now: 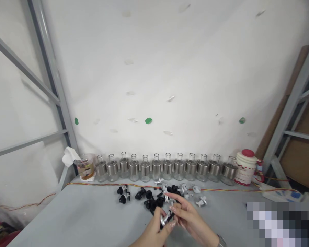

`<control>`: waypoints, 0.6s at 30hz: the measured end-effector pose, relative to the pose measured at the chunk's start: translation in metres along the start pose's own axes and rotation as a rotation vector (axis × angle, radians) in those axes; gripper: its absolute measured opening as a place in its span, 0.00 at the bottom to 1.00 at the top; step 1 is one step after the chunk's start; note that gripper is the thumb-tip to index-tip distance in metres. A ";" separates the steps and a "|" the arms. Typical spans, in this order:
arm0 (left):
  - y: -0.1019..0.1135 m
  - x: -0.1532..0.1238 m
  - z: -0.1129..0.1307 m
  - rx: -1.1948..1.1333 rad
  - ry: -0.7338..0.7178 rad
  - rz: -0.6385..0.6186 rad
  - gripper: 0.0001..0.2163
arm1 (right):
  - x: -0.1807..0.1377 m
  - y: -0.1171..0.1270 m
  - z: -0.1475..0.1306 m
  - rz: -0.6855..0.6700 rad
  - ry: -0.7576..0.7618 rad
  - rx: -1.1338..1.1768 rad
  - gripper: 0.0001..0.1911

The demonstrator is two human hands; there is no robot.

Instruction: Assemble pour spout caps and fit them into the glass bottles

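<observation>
- Small silver metal cap piece (164, 219), held low in the middle of the view just above the grey table top (92, 216), is pinched between both hands; a black plastic part sits against it, though how the two join is too small to make out.
- Left hand (154, 230) comes up from the bottom edge, fingers curled closed around the silver cap piece from below, thumb and forefinger tips pressing on it.
- Right hand (186, 214) reaches in from the lower right, fingers bent and gripping the same piece from the far side, fingertips touching the left hand's; a metal wristband (221, 241) shows on its wrist.
- Just behind the hands lies a loose heap of small black plastic pump parts (146, 197), with two more lying a little apart to the left.
- Beside that heap, to the right, sit several small silver-and-white caps (195, 193), scattered on the table.
- A twisted red-and-yellow cable (103, 184) runs across the table behind the parts, from left edge to right.
- Along the white wall (170, 68) stands a row of clear glass bottles with silver metal collars (167, 168), upright, close side by side.
- At the row's left end stands a clear plastic cup of amber liquid (84, 168), with crumpled white tissue (69, 156) next to it.
- At the right end stands a white jar with a red lid (245, 166).
- Grey metal shelf frames (54, 79) rise on both sides.
</observation>
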State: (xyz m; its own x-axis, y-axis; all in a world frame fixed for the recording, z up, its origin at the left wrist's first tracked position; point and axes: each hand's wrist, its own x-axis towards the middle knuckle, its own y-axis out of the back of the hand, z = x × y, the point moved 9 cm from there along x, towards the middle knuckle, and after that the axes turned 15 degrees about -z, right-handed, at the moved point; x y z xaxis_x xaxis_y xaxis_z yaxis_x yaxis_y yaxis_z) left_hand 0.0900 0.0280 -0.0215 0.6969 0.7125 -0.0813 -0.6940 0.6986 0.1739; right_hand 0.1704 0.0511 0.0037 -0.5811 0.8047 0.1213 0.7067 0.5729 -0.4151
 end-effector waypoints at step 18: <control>0.009 -0.011 0.028 0.249 -0.067 0.057 0.10 | -0.008 -0.007 0.009 0.105 -0.086 0.068 0.18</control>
State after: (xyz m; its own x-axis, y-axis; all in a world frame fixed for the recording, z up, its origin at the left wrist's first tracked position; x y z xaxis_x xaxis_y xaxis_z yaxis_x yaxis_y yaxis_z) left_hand 0.0812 0.0252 0.0084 0.6740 0.7388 -0.0011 -0.6724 0.6140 0.4134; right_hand 0.1663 0.0394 -0.0020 -0.5403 0.8415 -0.0025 0.7379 0.4724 -0.4821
